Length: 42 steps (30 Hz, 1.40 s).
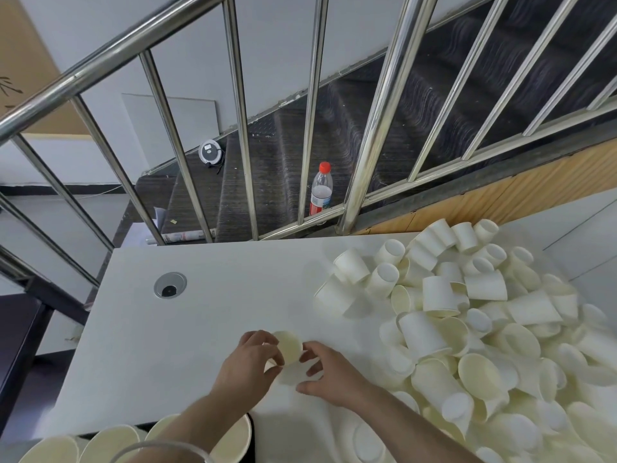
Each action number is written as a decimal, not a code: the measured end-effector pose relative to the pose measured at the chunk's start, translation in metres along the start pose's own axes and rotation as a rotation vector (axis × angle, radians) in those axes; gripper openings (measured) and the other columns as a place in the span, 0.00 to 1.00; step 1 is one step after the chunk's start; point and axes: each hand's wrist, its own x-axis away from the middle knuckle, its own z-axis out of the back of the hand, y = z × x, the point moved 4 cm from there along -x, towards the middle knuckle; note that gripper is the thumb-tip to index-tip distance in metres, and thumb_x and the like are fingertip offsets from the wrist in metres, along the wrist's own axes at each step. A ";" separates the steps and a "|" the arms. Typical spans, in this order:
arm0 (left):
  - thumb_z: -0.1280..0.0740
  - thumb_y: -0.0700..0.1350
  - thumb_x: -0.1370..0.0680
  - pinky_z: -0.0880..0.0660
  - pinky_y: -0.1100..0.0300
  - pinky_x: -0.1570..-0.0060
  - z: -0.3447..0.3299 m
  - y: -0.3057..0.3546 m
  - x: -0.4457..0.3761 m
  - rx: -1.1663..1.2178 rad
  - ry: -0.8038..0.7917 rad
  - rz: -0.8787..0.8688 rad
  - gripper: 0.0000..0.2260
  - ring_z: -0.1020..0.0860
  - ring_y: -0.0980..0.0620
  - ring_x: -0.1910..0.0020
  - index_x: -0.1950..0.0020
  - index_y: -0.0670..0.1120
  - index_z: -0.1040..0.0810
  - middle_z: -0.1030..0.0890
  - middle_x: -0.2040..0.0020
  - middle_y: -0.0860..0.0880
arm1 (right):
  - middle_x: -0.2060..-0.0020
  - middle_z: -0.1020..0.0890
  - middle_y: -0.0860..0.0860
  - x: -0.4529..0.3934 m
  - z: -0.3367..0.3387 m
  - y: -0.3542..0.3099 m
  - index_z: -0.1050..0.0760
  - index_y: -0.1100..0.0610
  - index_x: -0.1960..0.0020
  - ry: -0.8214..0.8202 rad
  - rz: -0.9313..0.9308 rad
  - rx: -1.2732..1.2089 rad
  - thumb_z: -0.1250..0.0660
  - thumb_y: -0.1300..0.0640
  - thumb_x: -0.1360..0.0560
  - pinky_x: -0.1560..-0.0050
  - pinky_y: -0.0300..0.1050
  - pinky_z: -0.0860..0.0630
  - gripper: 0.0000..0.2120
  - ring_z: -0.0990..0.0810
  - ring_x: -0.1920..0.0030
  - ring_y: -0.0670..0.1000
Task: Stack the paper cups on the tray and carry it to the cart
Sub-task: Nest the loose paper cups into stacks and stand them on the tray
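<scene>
Item 1: paper cup (289, 345), held over the white table (200, 295), mouth tilted up and away from the person. Long axis runs from the rim, far side, down toward the near table edge. The lower body appears to nest into a second cup; the join is hidden by fingers.

Item 2: left hand (248, 362), fingers curled round the cup's left wall, thumb near the rim. Clamped on the cup.

Item 3: right hand (329, 372), fingertips pinching the cup's right wall, palm low toward the table. Also gripping. Both hands sit equally close; the cup lies directly between them.

Item 4: loose cup pile (484, 329), to the right of the grip, nearest the right hand. Orientations mixed: some mouth-up, some on their sides, some base-up.

Item 5: stacked cups (110, 442), near side and left of the grip, mouths up, at the frame's bottom edge. Tray and cart not identifiable.

Judgement: nesting in progress; most cups remain unstacked. The next cup likely comes from the right.
</scene>
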 end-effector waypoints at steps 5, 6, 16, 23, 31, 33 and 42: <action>0.30 0.52 0.28 0.28 0.65 0.48 -0.002 0.004 0.002 -0.072 -0.087 0.013 0.14 0.39 0.56 0.32 0.44 0.54 0.24 0.36 0.32 0.58 | 0.41 0.25 0.39 -0.001 -0.004 -0.001 0.33 0.46 0.31 -0.026 0.032 0.028 0.27 0.54 0.28 0.46 0.38 0.23 0.28 0.23 0.47 0.41; 0.30 0.53 0.29 0.28 0.64 0.48 -0.003 0.004 0.002 -0.073 -0.097 0.018 0.18 0.39 0.55 0.32 0.41 0.54 0.27 0.38 0.31 0.58 | 0.41 0.25 0.38 -0.002 -0.004 -0.001 0.33 0.46 0.31 -0.025 0.041 0.035 0.28 0.54 0.28 0.46 0.37 0.24 0.27 0.23 0.47 0.41; 0.33 0.49 0.29 0.27 0.61 0.47 -0.004 0.003 -0.002 -0.037 -0.078 0.053 0.31 0.36 0.55 0.34 0.29 0.57 0.40 0.37 0.32 0.60 | 0.32 0.32 0.49 -0.023 0.071 -0.005 0.34 0.54 0.28 0.465 0.139 0.347 0.33 0.57 0.26 0.34 0.43 0.32 0.27 0.35 0.31 0.51; 0.32 0.50 0.29 0.26 0.60 0.47 0.001 -0.003 -0.003 -0.023 -0.056 0.097 0.30 0.35 0.54 0.34 0.29 0.57 0.40 0.37 0.32 0.59 | 0.23 0.52 0.56 -0.058 0.100 -0.001 0.54 0.48 0.22 0.331 -0.106 0.581 0.31 0.49 0.26 0.30 0.51 0.36 0.42 0.50 0.24 0.59; 0.32 0.51 0.28 0.28 0.62 0.44 0.001 -0.007 -0.001 -0.027 -0.052 0.112 0.30 0.36 0.55 0.33 0.29 0.57 0.41 0.38 0.31 0.59 | 0.30 0.39 0.53 -0.073 0.091 -0.006 0.47 0.50 0.25 0.325 -0.040 0.573 0.32 0.50 0.25 0.38 0.50 0.29 0.35 0.33 0.32 0.56; 0.33 0.51 0.28 0.28 0.62 0.44 0.001 -0.007 -0.002 -0.029 -0.054 0.110 0.30 0.36 0.55 0.33 0.28 0.57 0.41 0.38 0.31 0.59 | 0.31 0.36 0.53 -0.073 0.088 -0.009 0.45 0.52 0.27 0.322 -0.011 0.598 0.31 0.51 0.25 0.39 0.49 0.28 0.33 0.31 0.33 0.55; 0.32 0.51 0.28 0.27 0.61 0.45 0.002 -0.004 -0.005 -0.033 -0.062 0.113 0.30 0.36 0.55 0.33 0.28 0.57 0.40 0.38 0.31 0.59 | 0.36 0.32 0.53 -0.069 0.074 -0.007 0.49 0.51 0.25 0.206 -0.003 0.680 0.35 0.58 0.28 0.43 0.48 0.29 0.36 0.31 0.40 0.57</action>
